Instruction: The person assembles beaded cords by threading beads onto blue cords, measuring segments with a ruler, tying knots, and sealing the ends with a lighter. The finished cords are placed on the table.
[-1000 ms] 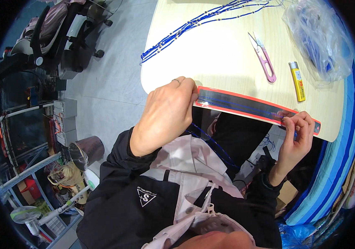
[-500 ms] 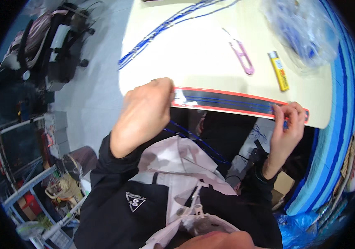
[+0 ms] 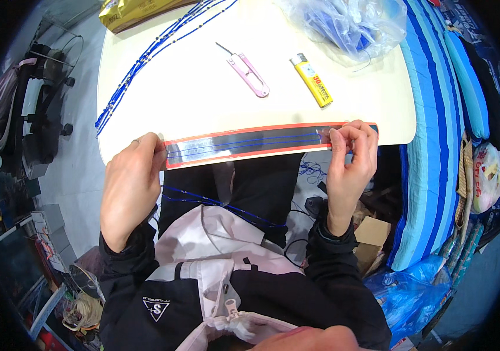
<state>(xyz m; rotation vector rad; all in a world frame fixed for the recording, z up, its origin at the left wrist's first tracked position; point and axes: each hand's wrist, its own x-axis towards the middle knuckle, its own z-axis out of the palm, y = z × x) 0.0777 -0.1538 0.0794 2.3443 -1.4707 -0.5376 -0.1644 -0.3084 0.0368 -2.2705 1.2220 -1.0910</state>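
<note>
My left hand (image 3: 130, 187) pinches the left end of the strip (image 3: 250, 142); right hand (image 3: 349, 161) pinches near its right end, fingers closed on it. The strip is a long red-edged band with a shiny grey middle, lying flat along the near edge of the tabletop (image 3: 203, 105). Its long axis runs left-right, right end slightly higher in view. Thin blue threads (image 3: 244, 140) run lengthwise along it. More blue thread (image 3: 215, 202) hangs below the edge over my lap. Further back on the tabletop: pink snips (image 3: 249, 74), yellow lighter (image 3: 311, 80), well apart from the strip. A beaded blue cord (image 3: 145, 61) runs diagonally at the left. Plastic bag (image 3: 349, 23) at far right.
</note>
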